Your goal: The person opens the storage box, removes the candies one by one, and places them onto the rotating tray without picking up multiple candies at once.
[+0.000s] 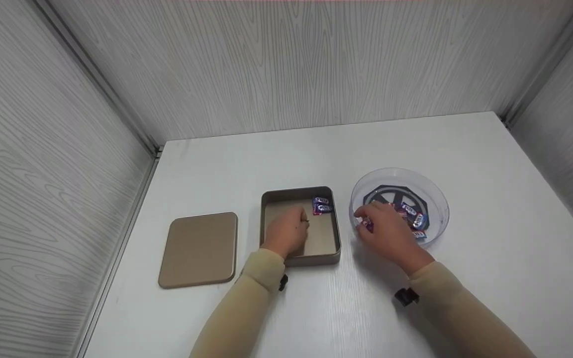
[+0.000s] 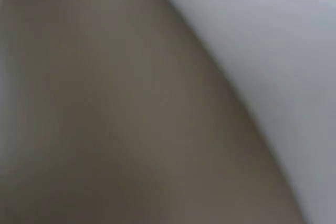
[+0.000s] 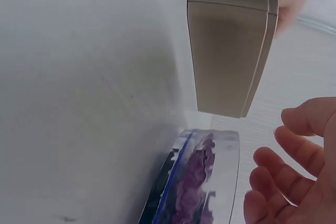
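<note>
Over the inside of an open bronze-coloured tin [image 1: 337,258], my left hand [image 1: 286,231] has its fingers bent inward; whether they hold anything cannot be made out. Small wrapped candies [image 1: 322,206] in blue and red wrappers lie in the tin's far right corner. My right hand [image 1: 388,231] is at the near left rim of a clear round bowl [image 1: 440,199], its fingers spread and slightly bent, with nothing seen between them in the right wrist view. Several more wrapped candies [image 1: 409,209] are in the bowl, partly hidden by that hand.
A flat bronze-coloured lid [image 1: 199,250] lies on the white table [image 1: 246,164] left of the tin. Pale wood-grain panels [image 1: 286,64] stand along the back and both sides. Only a blurred brownish surface [image 2: 115,108] and a pale area show in the left wrist view.
</note>
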A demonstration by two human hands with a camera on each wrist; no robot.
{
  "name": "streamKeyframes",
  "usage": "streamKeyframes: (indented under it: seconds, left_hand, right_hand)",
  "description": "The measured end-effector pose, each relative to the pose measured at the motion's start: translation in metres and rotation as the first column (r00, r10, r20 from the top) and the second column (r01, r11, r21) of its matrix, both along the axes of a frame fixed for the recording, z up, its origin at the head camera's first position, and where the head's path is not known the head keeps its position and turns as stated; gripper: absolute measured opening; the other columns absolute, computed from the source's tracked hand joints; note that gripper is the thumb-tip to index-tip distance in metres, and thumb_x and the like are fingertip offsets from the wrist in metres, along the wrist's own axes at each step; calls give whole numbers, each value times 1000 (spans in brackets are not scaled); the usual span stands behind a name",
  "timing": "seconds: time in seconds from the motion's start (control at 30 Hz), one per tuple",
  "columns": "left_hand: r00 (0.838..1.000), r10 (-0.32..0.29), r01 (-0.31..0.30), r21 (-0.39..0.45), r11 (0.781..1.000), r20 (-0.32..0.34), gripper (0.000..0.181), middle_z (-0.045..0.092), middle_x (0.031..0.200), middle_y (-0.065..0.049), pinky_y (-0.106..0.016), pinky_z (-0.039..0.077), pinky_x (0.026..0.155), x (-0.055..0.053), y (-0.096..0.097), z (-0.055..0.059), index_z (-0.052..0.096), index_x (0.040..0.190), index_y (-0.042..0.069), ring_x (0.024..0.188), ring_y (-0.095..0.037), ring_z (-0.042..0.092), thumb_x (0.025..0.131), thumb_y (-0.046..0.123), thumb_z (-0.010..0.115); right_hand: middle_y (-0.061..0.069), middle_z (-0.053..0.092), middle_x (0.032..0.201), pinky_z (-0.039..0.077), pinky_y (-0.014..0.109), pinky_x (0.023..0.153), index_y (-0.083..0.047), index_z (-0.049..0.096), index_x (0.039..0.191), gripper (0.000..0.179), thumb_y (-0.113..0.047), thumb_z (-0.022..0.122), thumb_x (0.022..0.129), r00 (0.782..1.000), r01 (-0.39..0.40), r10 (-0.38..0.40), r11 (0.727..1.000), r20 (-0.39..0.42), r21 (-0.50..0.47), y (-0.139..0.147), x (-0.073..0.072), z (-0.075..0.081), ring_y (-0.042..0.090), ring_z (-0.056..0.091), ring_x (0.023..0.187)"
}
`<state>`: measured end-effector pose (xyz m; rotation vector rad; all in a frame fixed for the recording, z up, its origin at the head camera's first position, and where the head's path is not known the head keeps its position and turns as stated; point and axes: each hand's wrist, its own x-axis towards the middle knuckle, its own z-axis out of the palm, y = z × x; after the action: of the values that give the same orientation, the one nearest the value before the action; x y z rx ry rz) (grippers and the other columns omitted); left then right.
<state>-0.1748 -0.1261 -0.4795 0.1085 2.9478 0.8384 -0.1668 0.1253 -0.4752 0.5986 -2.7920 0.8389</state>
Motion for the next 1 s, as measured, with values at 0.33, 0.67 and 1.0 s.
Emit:
streamKeyframes:
  seconds: [0.33, 0.67, 1.0]
  left_hand:
    - [999, -36, 41, 195, 980, -27, 9, 62, 87, 5, -32, 46, 64, 11, 22, 30, 55, 96, 22, 74, -14, 56, 103, 26, 60]
    - [984, -155, 170, 216, 962, -83, 8, 60, 84, 5, -30, 46, 65, 18, 40, 38, 57, 94, 20, 75, -13, 56, 101, 23, 60]
    - [984, -170, 176, 338, 924, -49, 5, 63, 86, 6, -28, 49, 64, 15, 45, 36, 57, 104, 16, 73, -9, 61, 101, 18, 59]
  right_hand:
    - [-1, 64, 113, 54, 36, 77, -18, 62, 128, 39, -23, 74, 91, 997, -73, 73, 997, 5, -3, -24, 13, 7, 15, 61, 91]
    - [0, 62, 100, 50, 31, 68, -17, 65, 121, 31, -18, 74, 91, 995, -79, 77, 996, -55, -31, -30, 16, 11, 14, 59, 82]
    - [-2, 64, 101, 53, 35, 76, -13, 69, 120, 31, -20, 74, 90, 991, -69, 69, 998, -112, 8, -26, 13, 7, 14, 58, 88]
